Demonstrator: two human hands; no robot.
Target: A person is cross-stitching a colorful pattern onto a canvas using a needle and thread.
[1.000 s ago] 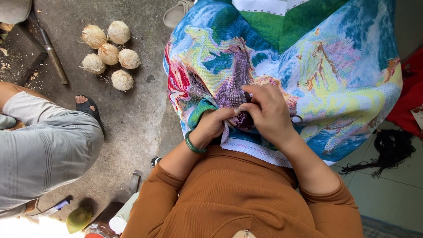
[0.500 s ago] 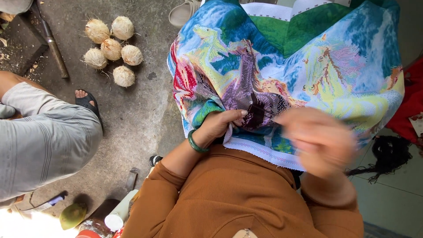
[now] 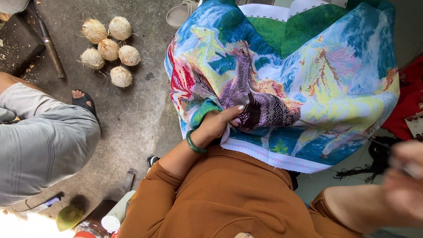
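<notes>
Two bare hands are being seen from above, with a large cross-stitch cloth (image 3: 299, 88) being spread over the person's lap. The cloth is being shown as a multicoloured embroidered picture in blue, green, yellow, red and purple, with a white unstitched border along its near edge and a white gridded strip at its far edge.

The left hand (image 3: 216, 125) is being kept at the near left part of the cloth, fingers curled and closed on a fold of the fabric, the thumb being laid on top of the purple stitched area. A green bangle (image 3: 194, 143) is being worn on that wrist, and an orange-brown sleeve (image 3: 176, 176) is being seen behind it.

The right hand (image 3: 405, 180) is being held well apart from the cloth, at the lower right edge of the view, above a pale tiled floor. It is being blurred by motion; how far its fingers are being opened, and whether anything is being held in them, cannot be told.

Five husked coconuts (image 3: 110, 48) are being seen lying together on the grey concrete ground (image 3: 132, 119) at upper left. A long-handled tool (image 3: 48, 44) is being seen lying just beside them to the left. A second person's leg in grey trousers (image 3: 39, 141) and a sandalled foot (image 3: 83, 101) are being seen at the left edge. A dark tangle of thread (image 3: 370, 163) is being seen on the floor near the cloth's right corner, and red fabric (image 3: 410, 97) beyond it.
</notes>
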